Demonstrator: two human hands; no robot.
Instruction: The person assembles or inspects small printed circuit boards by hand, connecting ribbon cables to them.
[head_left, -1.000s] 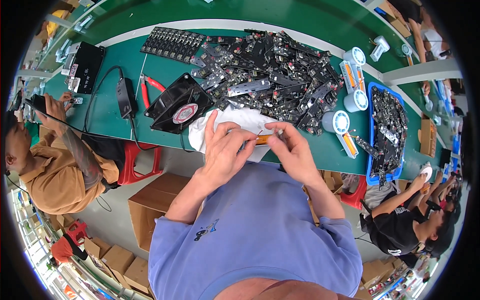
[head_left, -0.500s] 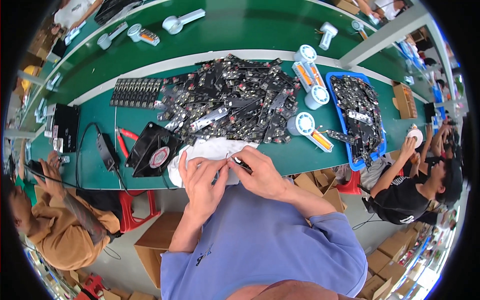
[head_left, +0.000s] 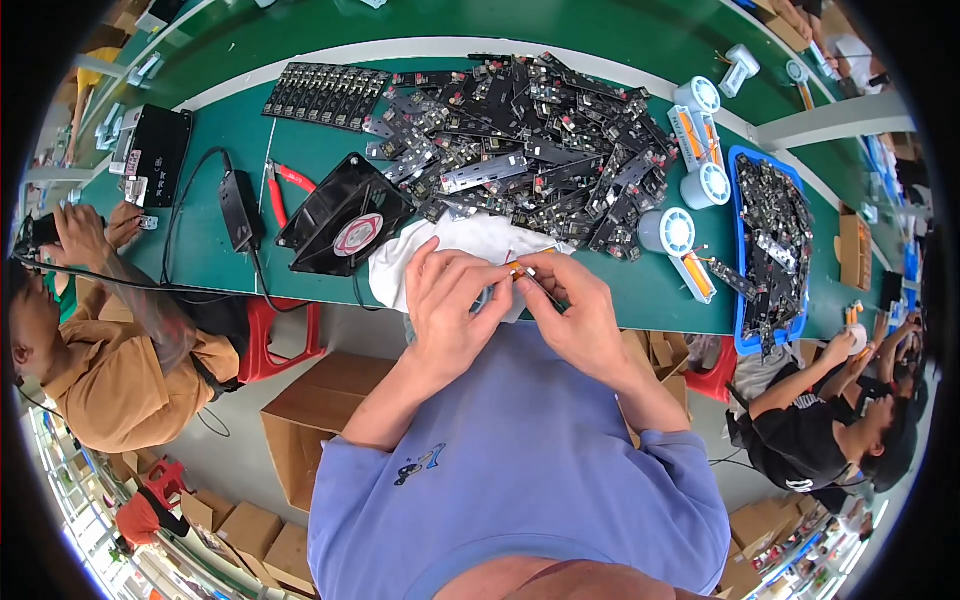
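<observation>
My left hand [head_left: 452,308] and my right hand [head_left: 578,312] meet at the table's near edge, thumbs and forefingers pinched. Between their fingertips is a small orange-and-white wired piece [head_left: 518,271] with a thin reddish wire; my fingers cover most of it. Something dark and narrow shows under my right fingers, too hidden to name. Beneath my hands lies a white cloth [head_left: 392,268]. Just beyond spreads a heap of black circuit boards [head_left: 530,150]. Left of the cloth stands a black square cooling fan [head_left: 345,215].
Red-handled pliers [head_left: 277,200] and a black power adapter [head_left: 240,212] lie left. Light-blue handheld fans [head_left: 668,232] with orange cells stand right, beside a blue tray [head_left: 741,290] of boards. A board panel [head_left: 325,97] lies far left. People work on both sides.
My view has shifted, so the table sits higher and further right. My hands have turned slightly, and the orange-and-white piece now shows between my fingertips.
</observation>
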